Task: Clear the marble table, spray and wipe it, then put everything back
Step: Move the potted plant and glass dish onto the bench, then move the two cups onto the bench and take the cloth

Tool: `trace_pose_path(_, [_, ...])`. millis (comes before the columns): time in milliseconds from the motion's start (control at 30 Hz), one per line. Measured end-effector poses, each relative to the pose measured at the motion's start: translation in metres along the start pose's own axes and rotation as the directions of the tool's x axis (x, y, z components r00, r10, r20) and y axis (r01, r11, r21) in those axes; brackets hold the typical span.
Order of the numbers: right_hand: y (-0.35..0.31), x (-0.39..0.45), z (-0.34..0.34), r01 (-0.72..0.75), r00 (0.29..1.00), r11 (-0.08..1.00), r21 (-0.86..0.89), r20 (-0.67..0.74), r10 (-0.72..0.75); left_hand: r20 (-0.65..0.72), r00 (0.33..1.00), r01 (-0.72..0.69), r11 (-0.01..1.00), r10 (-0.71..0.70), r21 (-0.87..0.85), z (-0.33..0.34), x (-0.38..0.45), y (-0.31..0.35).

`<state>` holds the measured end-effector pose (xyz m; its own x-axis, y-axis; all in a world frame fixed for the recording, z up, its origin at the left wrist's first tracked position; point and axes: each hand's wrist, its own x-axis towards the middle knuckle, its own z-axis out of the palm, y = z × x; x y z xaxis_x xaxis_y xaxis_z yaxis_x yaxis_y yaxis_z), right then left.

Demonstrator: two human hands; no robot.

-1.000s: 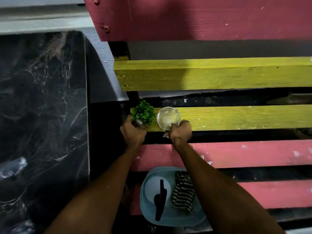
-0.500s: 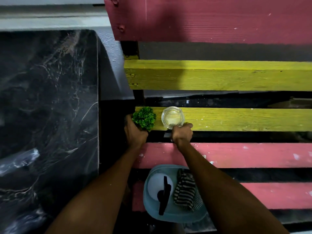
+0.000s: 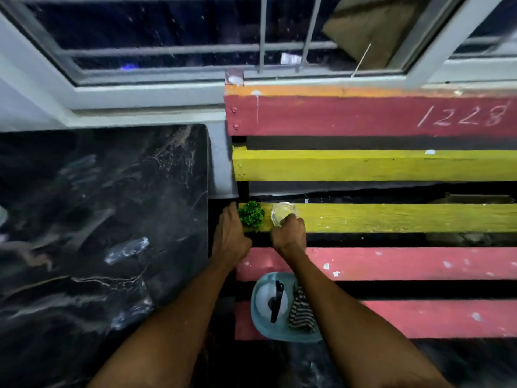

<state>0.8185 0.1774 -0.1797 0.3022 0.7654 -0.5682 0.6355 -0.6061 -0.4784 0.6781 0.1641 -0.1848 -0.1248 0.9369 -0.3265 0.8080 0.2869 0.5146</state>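
The black marble table [image 3: 98, 219] fills the left, bare, with pale streaks on it. On a yellow slat of the bench sit a small green plant [image 3: 251, 215] and a round glass dish [image 3: 283, 212]. My left hand [image 3: 230, 238] lies against the plant's left side with its fingers stretched forward; the pot is hidden. My right hand [image 3: 289, 233] pinches the near rim of the glass dish.
The red and yellow slatted bench [image 3: 391, 261] runs to the right, with dark gaps between slats. A blue basin [image 3: 258, 323] on its near slat holds a white spray bottle [image 3: 272, 302] and a striped cloth [image 3: 300, 312]. A barred window [image 3: 195, 49] lies beyond.
My view has tilted up, bringing the window in. My left hand's fingers have straightened beside the plant, which it gripped before. My right hand stays on the dish.
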Motion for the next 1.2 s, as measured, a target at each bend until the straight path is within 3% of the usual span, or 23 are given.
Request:
trace_pose_path(167, [-0.049, -0.076, 0.004, 0.240, 0.971, 0.969, -0.060, -0.001, -0.241, -0.059, 0.992, -0.117, 0.982, 0.109, -0.150, -0.063, -0.046, -0.004])
trace_pose_path(267, [-0.078, -0.126, 0.029, 0.350, 0.935, 0.930, -0.115, -0.014, -0.354, -0.023, 0.985, -0.173, 0.980, 0.172, -0.101, -0.095, -0.079, -0.034])
trace_pose_path(400, [-0.111, -0.207, 0.077, 0.451, 0.891, 0.879, -0.157, 0.012, -0.455, -0.016, 0.992, -0.123, 0.988, 0.122, -0.092, -0.130, -0.121, -0.115])
trace_pose_path(600, [-0.152, -0.325, 0.176, 0.521, 0.850, 0.838, -0.164, 0.190, -0.491, -0.119, 0.992, -0.037, 0.992, 0.052, 0.119, -0.236, -0.207, -0.238])
trace_pose_path(700, [-0.169, -0.369, 0.226, 0.578, 0.806, 0.793, -0.192, 0.285, -0.518, -0.099, 0.994, 0.064, 0.991, -0.052, 0.120, -0.270, -0.234, -0.299])
trace_pose_path(900, [-0.219, -0.393, 0.287, 0.617, 0.781, 0.720, -0.319, 0.365, -0.507, -0.071, 0.987, 0.151, 0.978, -0.142, 0.145, -0.306, -0.244, -0.387])
trace_pose_path(1000, [-0.252, -0.378, 0.307, 0.590, 0.800, 0.738, -0.328, 0.362, -0.478, -0.077, 0.985, 0.163, 0.975, -0.152, 0.153, -0.322, -0.233, -0.420])
trace_pose_path(1200, [-0.347, -0.332, 0.348, 0.495, 0.867, 0.841, -0.216, 0.184, -0.463, -0.103, 0.960, 0.269, 0.962, -0.262, 0.058, -0.378, -0.180, -0.491])
